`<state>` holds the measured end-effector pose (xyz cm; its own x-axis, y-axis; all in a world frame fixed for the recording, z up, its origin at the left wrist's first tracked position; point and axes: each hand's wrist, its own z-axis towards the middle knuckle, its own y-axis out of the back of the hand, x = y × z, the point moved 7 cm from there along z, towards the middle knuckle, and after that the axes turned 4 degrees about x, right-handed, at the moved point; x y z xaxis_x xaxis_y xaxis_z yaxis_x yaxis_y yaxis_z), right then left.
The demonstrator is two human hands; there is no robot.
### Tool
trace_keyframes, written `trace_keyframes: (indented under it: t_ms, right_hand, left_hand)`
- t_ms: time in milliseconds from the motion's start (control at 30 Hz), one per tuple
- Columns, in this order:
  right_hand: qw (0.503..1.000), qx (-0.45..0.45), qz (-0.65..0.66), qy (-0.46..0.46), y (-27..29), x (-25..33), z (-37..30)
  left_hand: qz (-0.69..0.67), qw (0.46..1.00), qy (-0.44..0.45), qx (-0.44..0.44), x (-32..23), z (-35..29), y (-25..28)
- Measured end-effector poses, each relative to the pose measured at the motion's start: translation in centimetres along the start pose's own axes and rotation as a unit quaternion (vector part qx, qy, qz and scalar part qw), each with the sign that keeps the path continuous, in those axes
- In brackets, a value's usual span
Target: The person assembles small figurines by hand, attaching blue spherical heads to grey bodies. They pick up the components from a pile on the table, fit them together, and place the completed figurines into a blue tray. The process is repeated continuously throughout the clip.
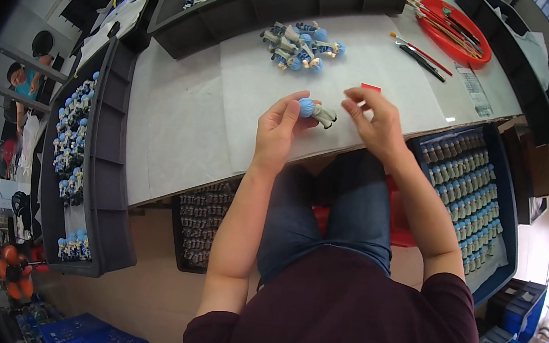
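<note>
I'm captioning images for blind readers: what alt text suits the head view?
A person's left hand holds a blue-haired figurine over a white-covered table, with the right hand close beside it. Beyond lie a pile of similar figurines and a red tray of brushes.

- The figurine (323, 115) nearest me: light-blue hair, greyish-cream lower body, black shoes.
- The figurine heap (296, 47): sky blue, cream and navy, all jumbled.
- Paper sheet (258, 135) on the table: plain white.
- Round tray (472, 60): bright red, like the thin brush handle (435, 63) near it.
- Left-hand bin (104, 171): dark grey.
- Right-hand bin (509, 258): navy; its figures (468, 188) make cream and pale-blue stripes.
- Shirt (333, 309) over there: deep maroon, unpatterned; jeans (363, 203): dark blue.
- Fan blades (4, 268): orange.
</note>
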<state>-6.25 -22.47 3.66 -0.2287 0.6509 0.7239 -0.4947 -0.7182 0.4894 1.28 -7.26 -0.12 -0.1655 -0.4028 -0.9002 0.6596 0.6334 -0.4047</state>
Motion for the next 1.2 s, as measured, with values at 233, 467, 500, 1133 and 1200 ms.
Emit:
trace_keyframes:
  t_ms: [233, 467, 500, 1133, 1200]
  right_hand:
    - [0.988, -0.031, -0.149, -0.036, 1.4, -4.8, 1.3]
    - [0.993, -0.081, -0.009, -0.089, 1.6, -5.8, 0.4]
    - [0.991, -0.089, 0.017, -0.102, 1.7, -5.9, 0.5]
    - [0.981, -0.122, 0.104, -0.111, 2.2, -7.0, 0.3]
    - [0.981, -0.111, 0.128, -0.097, 2.0, -7.0, 0.3]
  left_hand:
    - [-0.054, 0.998, -0.004, -0.04, 0.4, 0.1, 0.9]
    - [-0.039, 0.998, -0.007, -0.044, 0.7, -0.2, 1.2]
    - [-0.043, 0.998, -0.01, -0.043, 0.5, 0.0, 1.2]
    - [-0.066, 0.995, 0.008, -0.072, 1.1, 0.1, 1.9]
    - [-0.065, 0.995, -0.002, -0.081, 1.0, 0.1, 2.2]
